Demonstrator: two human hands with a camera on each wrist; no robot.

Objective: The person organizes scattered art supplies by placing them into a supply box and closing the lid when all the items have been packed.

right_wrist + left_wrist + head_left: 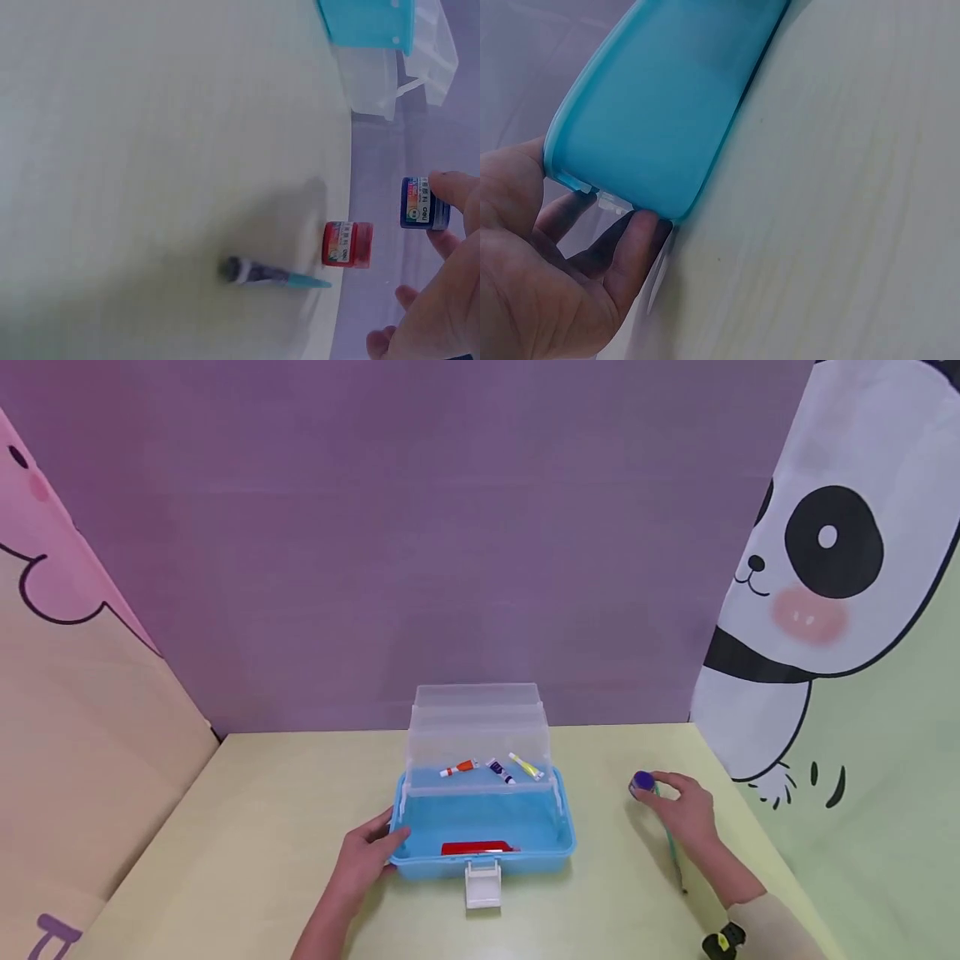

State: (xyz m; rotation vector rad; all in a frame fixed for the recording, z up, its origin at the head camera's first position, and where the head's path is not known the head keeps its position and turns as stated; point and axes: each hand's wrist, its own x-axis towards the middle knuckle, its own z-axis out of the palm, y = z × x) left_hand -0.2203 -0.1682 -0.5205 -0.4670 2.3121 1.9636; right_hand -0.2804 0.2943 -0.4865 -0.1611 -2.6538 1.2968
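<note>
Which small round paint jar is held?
The dark-blue labelled jar, pinched by the right hand; the red labelled jar sits on the pale table, untouched.

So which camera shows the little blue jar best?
The right wrist view: the blue jar looks bigger there, with its label facing the camera. The head view shows it smaller, in the right hand; the left wrist view doesn't show it.

Label (pixel 417 202) on the blue jar (pixel 441 214) in the R hand (pixel 444 296) read "deli", w/ Chinese chars incl. 颜料. Red jar (pixel 363 246), nr same hand, had a similar label (pixel 344 241), also "deli"; other print too small/blurred.
</note>
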